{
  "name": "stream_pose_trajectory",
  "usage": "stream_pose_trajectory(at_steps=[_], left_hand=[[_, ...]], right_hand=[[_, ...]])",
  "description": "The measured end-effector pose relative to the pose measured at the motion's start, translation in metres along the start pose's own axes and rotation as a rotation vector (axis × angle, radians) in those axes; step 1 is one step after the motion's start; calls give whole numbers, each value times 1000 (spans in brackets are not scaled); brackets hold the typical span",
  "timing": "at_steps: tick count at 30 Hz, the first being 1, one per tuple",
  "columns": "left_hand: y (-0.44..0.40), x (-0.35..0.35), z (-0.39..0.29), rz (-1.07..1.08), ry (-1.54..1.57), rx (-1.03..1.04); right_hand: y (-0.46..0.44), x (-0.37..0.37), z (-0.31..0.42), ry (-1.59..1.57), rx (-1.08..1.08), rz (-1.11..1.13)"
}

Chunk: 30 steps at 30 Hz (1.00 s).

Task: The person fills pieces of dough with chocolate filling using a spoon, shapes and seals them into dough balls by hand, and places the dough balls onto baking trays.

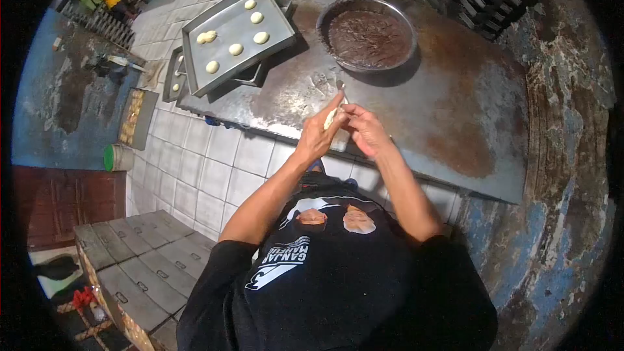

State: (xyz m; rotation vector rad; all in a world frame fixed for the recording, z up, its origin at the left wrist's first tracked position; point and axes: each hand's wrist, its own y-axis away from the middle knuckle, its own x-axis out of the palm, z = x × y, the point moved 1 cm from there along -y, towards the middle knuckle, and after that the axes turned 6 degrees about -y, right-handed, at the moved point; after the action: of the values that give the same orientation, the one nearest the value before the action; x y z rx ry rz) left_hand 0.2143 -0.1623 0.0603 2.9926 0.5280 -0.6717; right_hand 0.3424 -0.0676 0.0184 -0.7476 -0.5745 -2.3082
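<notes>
The left hand [317, 133] was curled around one piece of pale dough [330, 119]; the right hand [366, 131] bent close beside it, its grip impossible to tell. Both were at the table's [442, 107] near edge. Beyond stood one basin [364, 68] of brown paste and, leftward, a tray [227, 23] bearing five single dough balls [235, 48] plus one clump [207, 37]. Open tabletop lay rightward.

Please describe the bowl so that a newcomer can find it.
On the metal table, look toward the far side, right of the tray of pale dough pieces. There stands the bowl, holding a dark brown mass; it is round, while the tray is rectangular.
</notes>
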Motion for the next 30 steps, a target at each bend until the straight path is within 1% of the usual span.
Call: stream_pose_trajectory(at_steps=[1,2,3,5,6,7,9,10,11,12,13,14,15,16,17,18,19,20,21,22,23,24,25,26,27,28,29,30], left_hand=[[5,-10,-2,-7,-12,-4],[7,-21,0,62,-98,-113],[9,-31,4,74,-118,-152],[13,-50,12,101,-158,-229],[14,-62,17,119,-124,-234],[12,-76,21,129,-89,-235],[3,-99,32,106,-43,-245],[-1,-105,38,7,207,-309],[-4,-111,45,-93,456,-364],[-5,-113,46,-82,628,-461],[-6,-117,46,-98,641,-472],[-9,-121,44,-131,823,-425],[-16,-129,48,-169,1007,-367],[-22,-138,66,-212,884,-290],[-31,-153,81,-226,901,-295],[-42,-172,91,-347,690,-227],[-53,-190,100,-463,479,-158],[-63,-204,108,-534,577,-208],[-75,-220,122,-555,605,-215],[-85,-237,138,-531,653,-249],[-93,-252,155,-503,700,-290],[-99,-271,165,-474,806,-374],[-110,-289,171,-541,793,-402],[-118,-305,185,-629,817,-420],[-122,-320,200,-717,841,-444],[-119,-337,216,-698,818,-409],[-115,-353,232,-694,767,-398],[-107,-370,241,-656,688,-436]], right_hand=[[-4,7,9,91,109,96],[-7,11,21,621,58,142],[-4,32,36,613,60,154],[0,75,44,1342,-398,629],[-4,86,26,1228,-584,590],[-11,90,17,1224,-583,610],[-31,100,6,592,-482,241],[-37,110,-4,597,-461,275],[-41,121,-16,724,-582,279],[-45,131,-28,849,-707,275],[-50,140,-40,976,-837,265],[-65,143,-61,914,-749,177],[-80,155,-66,928,-743,200],[-96,167,-74,605,-411,188],[-111,179,-84,281,-78,153],[-127,192,-94,140,21,205],[-144,204,-100,163,36,204],[-163,216,-106,60,183,230],[-183,229,-113,-43,336,252],[-209,236,-116,-70,454,324],[-236,244,-119,-48,487,317],[-266,258,-120,36,551,309],[-300,273,-121,117,606,306],[-334,289,-119,262,571,249],[-373,295,-126,462,444,206],[-411,302,-132,673,331,142],[-455,299,-148,932,113,102],[-495,287,-167,947,131,110]])
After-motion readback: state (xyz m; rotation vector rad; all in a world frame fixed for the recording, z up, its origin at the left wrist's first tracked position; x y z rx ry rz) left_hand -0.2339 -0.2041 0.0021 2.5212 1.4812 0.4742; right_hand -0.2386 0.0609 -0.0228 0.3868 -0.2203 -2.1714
